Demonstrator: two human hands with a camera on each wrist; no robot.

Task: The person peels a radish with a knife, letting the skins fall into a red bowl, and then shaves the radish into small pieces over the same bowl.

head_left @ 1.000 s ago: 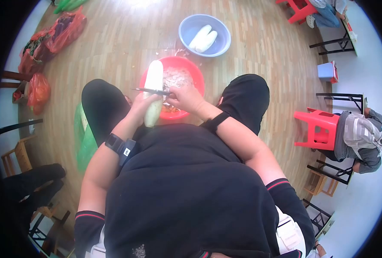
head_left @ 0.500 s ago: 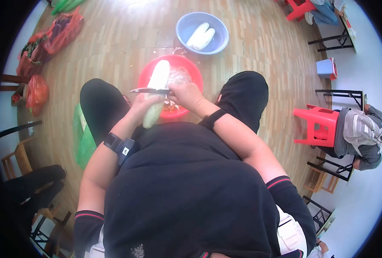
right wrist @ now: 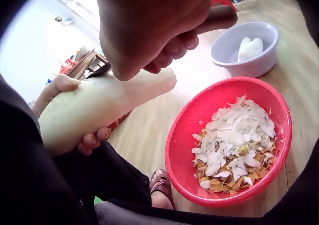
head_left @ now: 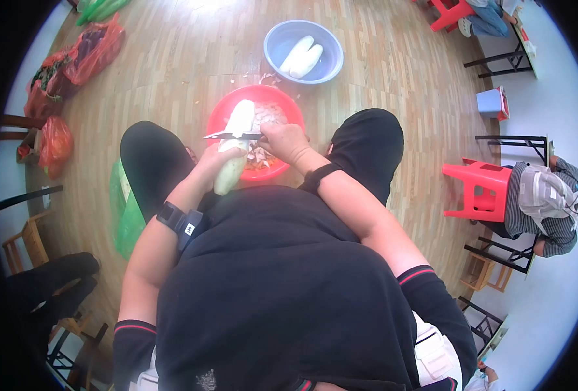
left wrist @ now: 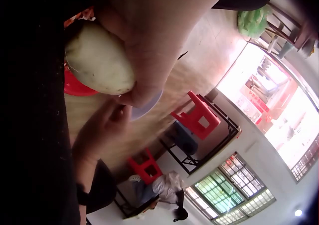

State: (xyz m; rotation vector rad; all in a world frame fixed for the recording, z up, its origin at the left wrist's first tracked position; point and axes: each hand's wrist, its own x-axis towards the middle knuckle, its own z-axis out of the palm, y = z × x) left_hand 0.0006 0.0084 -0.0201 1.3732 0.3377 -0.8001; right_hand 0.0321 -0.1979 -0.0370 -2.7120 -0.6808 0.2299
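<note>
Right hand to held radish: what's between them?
The knife: handle in the right hand, blade reaching across the radish. Head view shows it.

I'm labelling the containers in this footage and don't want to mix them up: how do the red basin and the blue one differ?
The red basin holds white peelings and orange scraps; the blue basin holds two pale, smooth vegetables. The red basin sits near the person's knees, while the blue basin stands farther out. Both are round, open-topped and on the floor.
</note>
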